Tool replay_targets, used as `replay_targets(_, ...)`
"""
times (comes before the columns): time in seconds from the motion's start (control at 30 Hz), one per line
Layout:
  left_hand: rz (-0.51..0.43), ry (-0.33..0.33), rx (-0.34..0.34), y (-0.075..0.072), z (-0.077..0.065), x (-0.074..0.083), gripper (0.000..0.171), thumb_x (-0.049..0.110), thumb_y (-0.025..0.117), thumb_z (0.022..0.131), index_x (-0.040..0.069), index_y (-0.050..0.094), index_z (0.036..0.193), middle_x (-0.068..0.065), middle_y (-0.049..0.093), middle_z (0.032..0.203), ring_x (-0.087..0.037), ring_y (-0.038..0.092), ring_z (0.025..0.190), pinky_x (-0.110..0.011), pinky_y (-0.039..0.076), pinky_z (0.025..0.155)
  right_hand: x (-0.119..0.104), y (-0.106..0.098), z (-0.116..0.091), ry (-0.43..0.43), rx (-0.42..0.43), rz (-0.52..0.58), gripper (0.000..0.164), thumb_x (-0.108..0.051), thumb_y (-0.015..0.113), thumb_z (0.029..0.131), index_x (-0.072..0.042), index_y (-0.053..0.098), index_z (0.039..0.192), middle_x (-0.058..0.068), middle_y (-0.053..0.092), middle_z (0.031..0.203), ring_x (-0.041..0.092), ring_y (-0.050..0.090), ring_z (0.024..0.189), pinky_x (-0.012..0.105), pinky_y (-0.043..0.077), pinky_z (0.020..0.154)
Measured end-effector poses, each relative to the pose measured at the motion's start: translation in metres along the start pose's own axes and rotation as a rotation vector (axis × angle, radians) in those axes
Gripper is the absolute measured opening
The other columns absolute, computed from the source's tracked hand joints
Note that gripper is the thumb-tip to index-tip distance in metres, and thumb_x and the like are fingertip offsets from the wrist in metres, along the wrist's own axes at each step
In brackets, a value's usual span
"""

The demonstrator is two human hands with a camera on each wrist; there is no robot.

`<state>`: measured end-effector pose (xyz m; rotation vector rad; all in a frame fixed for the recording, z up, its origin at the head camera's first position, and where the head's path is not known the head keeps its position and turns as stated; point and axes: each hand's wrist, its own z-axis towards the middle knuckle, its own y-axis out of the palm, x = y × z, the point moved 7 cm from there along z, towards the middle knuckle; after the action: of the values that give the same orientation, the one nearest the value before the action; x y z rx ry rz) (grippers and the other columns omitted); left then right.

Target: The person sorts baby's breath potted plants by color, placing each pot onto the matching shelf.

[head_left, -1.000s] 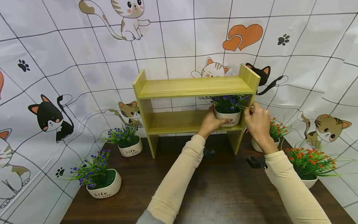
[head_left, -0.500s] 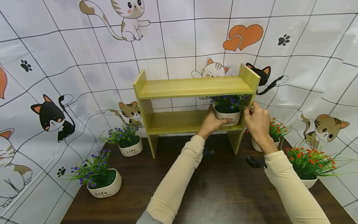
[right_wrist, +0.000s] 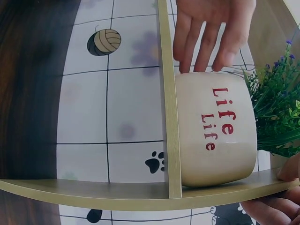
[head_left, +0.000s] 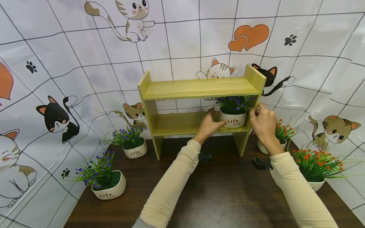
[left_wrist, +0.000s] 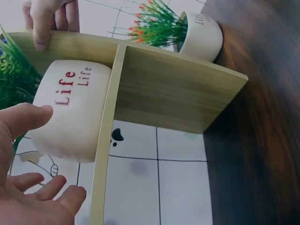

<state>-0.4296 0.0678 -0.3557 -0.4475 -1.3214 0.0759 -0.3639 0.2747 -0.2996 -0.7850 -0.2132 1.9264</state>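
A white flowerpot (head_left: 233,120) lettered "Life Life", with purple-flowered greenery, stands at the right end of the shelf unit's middle board (head_left: 182,123). My left hand (head_left: 208,127) is just left of the pot, fingers spread; the left wrist view shows its thumb (left_wrist: 28,117) over the pot's front and the other fingers off its side. At the right side panel (head_left: 255,109), my right hand (head_left: 263,124) has its thumb on the inner face and curled fingers (right_wrist: 274,208) on the outer face, pinching the panel's edge.
Two purple-flowered pots (head_left: 135,148) (head_left: 109,186) stand left of the shelf on the dark wooden table (head_left: 216,196). On the right are two orange-flowered pots (head_left: 271,147) (head_left: 316,183). A cat-printed wall covering (head_left: 182,41) rises behind the shelf.
My left hand has loosened from the pot and drawn slightly left, uncovering its lettering. The pot stays in place on the board, and my right hand keeps its hold on the panel.
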Motion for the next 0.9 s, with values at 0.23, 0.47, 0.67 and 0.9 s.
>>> replay_targets(0.23,0.02,0.025,-0.001,-0.015,-0.012,-0.002,0.065,0.017,0.075,0.099,0.005,0.048,0.158,-0.016,0.055,0.158,-0.033,0.052,0.148,-0.047,0.047,0.118,0.001,-0.002,0.001,-0.007,0.008,0.006,0.015,0.0,0.06,0.098,0.013,0.069,0.096,0.027,0.066,0.059,0.042,0.058,0.046,0.039,0.038,0.048)
replay_targets(0.47,-0.027,0.16,0.006,-0.037,-0.028,-0.001,0.036,0.008,0.067,0.103,-0.003,0.065,0.137,-0.021,0.072,0.129,-0.036,0.067,0.123,-0.047,0.057,0.103,0.0,-0.002,0.0,-0.014,0.006,0.012,0.016,0.001,0.06,0.098,0.014,0.069,0.097,0.028,0.066,0.059,0.039,0.056,0.044,0.034,0.035,0.047)
replay_targets(0.67,-0.125,0.205,0.022,-0.063,-0.049,-0.005,0.025,0.01,0.065,0.106,-0.007,0.069,0.124,-0.023,0.074,0.11,-0.042,0.073,0.101,-0.042,0.064,0.085,-0.001,-0.002,-0.001,-0.006,0.0,0.019,0.016,0.0,0.06,0.098,0.014,0.069,0.099,0.028,0.068,0.061,0.04,0.057,0.045,0.035,0.036,0.047)
replay_targets(0.9,-0.124,0.226,0.064,-0.097,-0.081,-0.01,0.023,0.013,0.067,0.107,-0.007,0.07,0.118,-0.019,0.074,0.099,-0.023,0.072,0.084,-0.043,0.063,0.08,-0.002,-0.002,-0.002,-0.015,0.006,0.014,0.015,0.0,0.061,0.098,0.013,0.07,0.098,0.028,0.068,0.06,0.024,0.048,0.041,0.034,0.036,0.048)
